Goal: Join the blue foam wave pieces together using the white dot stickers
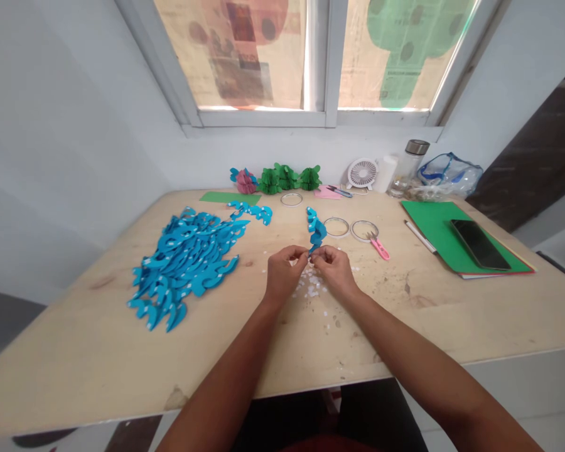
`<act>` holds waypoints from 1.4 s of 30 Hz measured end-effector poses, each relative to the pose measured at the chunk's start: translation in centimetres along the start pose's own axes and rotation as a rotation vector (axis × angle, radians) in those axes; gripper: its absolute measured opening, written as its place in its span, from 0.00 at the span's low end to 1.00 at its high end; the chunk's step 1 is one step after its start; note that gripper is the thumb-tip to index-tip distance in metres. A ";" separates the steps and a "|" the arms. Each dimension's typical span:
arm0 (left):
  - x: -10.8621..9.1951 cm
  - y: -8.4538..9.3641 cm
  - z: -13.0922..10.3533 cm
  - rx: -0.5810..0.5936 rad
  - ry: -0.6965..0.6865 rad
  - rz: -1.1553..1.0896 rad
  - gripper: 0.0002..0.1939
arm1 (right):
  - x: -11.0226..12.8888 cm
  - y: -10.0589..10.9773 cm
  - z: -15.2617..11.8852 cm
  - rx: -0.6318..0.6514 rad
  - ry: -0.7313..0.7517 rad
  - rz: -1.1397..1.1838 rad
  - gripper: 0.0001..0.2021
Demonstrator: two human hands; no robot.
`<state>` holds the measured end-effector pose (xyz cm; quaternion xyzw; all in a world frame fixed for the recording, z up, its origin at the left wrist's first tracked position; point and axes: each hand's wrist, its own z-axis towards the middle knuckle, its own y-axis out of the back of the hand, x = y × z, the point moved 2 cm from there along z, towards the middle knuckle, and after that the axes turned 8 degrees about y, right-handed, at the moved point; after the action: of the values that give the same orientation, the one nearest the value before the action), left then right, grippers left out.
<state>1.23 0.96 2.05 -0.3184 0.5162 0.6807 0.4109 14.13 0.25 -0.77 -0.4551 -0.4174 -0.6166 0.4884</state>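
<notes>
A wavy blue paper cutout [316, 229] with white squares on it stands up from between my two hands near the middle of the table. My left hand [286, 269] pinches its lower end from the left. From the right, my right hand [333, 270] pinches the same end, its fingertips almost touching the left ones. Small white paper bits [312, 285] lie scattered beneath and in front of both hands. To the left spreads a large pile of similar blue cutouts [188, 251], many with white squares. Another blue cutout [254, 211] lies just behind the pile.
Tape rolls [336, 227] and pink-handled snips [379, 245] lie beyond my right hand. A phone [480, 243] rests on green sheets [428, 220] at right, beside a white pen [420, 236]. Green paper figures [285, 178], a small fan [362, 173] and a bottle [409, 166] line the wall.
</notes>
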 end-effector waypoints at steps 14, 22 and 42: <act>0.1 -0.4 -0.5 -0.102 -0.278 0.227 0.06 | -0.4 -0.1 0.1 -0.042 -0.055 0.034 0.06; 0.0 -0.5 -0.6 -0.061 -0.233 0.181 0.07 | 0.1 0.0 0.0 -0.063 -0.023 -0.067 0.05; 0.7 1.2 1.0 0.072 0.419 -0.538 0.08 | 0.1 -0.2 -0.3 0.108 -0.040 0.063 0.03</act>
<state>-0.16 1.92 2.25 -0.5612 0.5108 0.4489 0.4717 13.85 -0.05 -0.78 -0.4531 -0.4450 -0.5684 0.5230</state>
